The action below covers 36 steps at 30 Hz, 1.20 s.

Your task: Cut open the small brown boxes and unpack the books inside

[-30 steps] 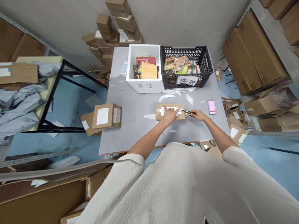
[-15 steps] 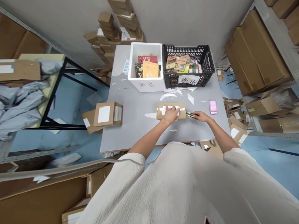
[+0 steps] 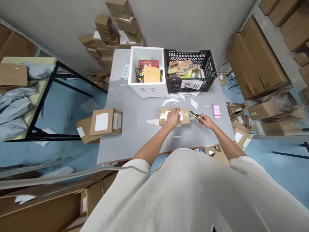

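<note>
A brown cardboard box (image 3: 185,120) with a white label and clear tape lies flat on the table in front of me. My left hand (image 3: 173,118) rests on its top, fingers stretched out over the label. In my right hand (image 3: 205,121) is a yellow-and-black utility knife (image 3: 196,116), gripped by the handle. The knife points up and to the left, its tip just beside the box's right end. Whether the tip touches the box I cannot tell.
A white foam bin (image 3: 147,89) with books and a black plastic crate (image 3: 172,86) of booklets stand at the table's back. A larger cardboard box (image 3: 102,122) sits at the left edge. A phone (image 3: 216,111) lies right. Paper scraps (image 3: 193,103) litter the grey table (image 3: 135,135).
The knife has swung from nearly level to a slant, its tip raised beside the box's right end. My left hand stays on the box, its fingers closer together. The whole view has shifted slightly.
</note>
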Tool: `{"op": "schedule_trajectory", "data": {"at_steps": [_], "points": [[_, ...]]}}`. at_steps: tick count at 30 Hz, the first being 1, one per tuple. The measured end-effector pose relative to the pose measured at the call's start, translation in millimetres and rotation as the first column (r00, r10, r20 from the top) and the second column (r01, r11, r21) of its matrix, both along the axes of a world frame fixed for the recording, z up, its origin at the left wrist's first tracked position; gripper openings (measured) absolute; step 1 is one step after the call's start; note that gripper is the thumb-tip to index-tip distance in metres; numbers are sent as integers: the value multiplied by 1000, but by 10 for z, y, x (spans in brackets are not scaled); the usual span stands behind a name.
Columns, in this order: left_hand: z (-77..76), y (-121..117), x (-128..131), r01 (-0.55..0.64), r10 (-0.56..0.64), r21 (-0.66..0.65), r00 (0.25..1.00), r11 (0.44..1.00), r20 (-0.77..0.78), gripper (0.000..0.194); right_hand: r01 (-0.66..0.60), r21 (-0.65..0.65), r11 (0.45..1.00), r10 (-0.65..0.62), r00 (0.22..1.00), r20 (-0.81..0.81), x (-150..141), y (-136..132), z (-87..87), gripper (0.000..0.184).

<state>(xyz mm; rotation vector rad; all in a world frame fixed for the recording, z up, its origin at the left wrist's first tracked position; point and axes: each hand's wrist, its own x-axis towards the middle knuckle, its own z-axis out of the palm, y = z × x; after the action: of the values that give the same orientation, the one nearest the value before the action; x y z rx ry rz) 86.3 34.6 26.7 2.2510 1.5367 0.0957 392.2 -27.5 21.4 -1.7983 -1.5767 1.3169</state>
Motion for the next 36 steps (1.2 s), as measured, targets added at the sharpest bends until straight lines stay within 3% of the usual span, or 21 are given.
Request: {"op": "schedule_trajectory", "data": {"at_steps": [3,6,9,12,16,26,32,36], "points": [[-6,24,64,-35,35,0,999,999,1,56,-120,121,985,101,984,147,-20,-50,59,49],[-9,56,102,-35,35,7,999,999,-9,56,-293,205,934,205,908,365,-50,-66,109,47],[-10,90,113,21,-20,38,1000,999,-20,63,-398,180,899,256,814,522,-82,-54,132,47],[-28,95,106,89,-88,46,996,995,-22,76,-425,156,892,268,774,574,-120,-39,121,48],[-76,25,94,87,-87,30,996,996,-6,86,-402,163,901,244,780,577,-173,-46,51,49],[-198,-101,116,41,-43,86,999,995,27,86,-291,246,925,134,852,506,-251,-129,-195,57],[-210,-112,98,45,-46,71,999,996,5,86,-235,268,934,62,848,526,-82,-151,-221,57],[-215,-116,105,34,-35,79,999,996,4,84,-95,317,944,-84,858,507,86,-89,-219,61]]}}
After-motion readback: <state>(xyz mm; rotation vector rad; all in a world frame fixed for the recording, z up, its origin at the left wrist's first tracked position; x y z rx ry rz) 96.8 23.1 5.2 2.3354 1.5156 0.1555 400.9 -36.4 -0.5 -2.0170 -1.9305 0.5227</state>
